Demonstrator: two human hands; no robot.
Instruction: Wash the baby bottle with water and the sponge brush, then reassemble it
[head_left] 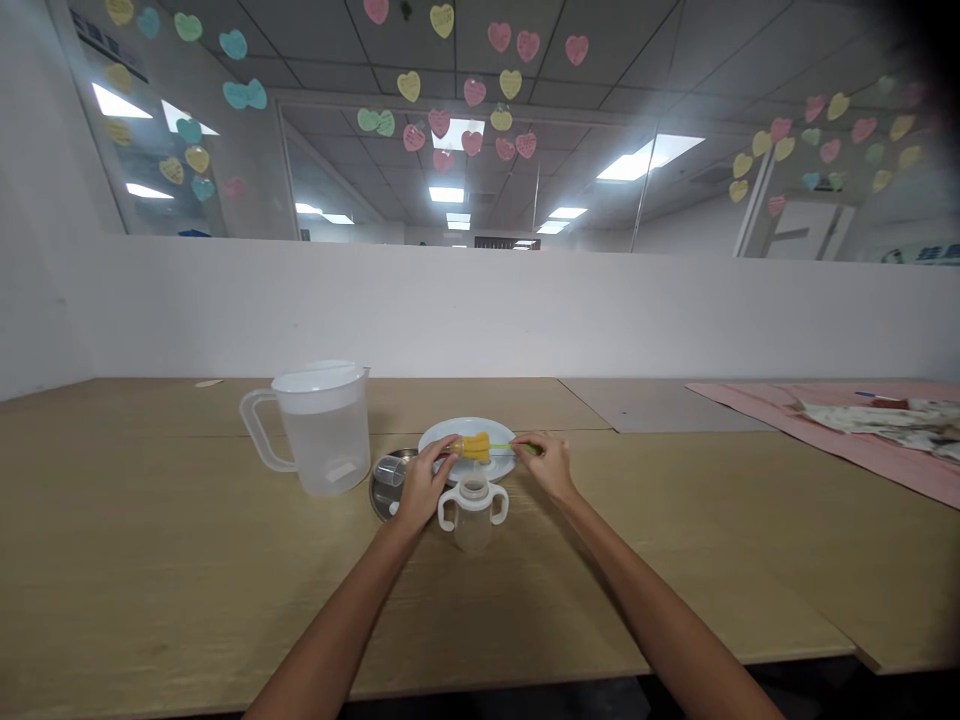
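A bottle brush with a yellow sponge head [475,447] and a thin green handle lies level between my two hands, above the white plate [429,437]. My right hand [549,464] pinches the green handle at its right end. At the sponge's left end, the fingers of my left hand [429,482] are closed around a small piece, possibly see-through, that I cannot make out. Just in front of the plate stands a clear baby bottle [474,528] with white side handles, upright and uncapped. A clear cup [390,470] rests on a round metal tray [377,497], partly behind my left hand.
Left of the tray stands a lidded plastic pitcher [328,440], see-through, its handle pointing left. A pink cloth [739,405] with patterned fabric [885,422] on it lies at the right. Behind the wooden table [172,560] rises a white wall [480,310] with glass above.
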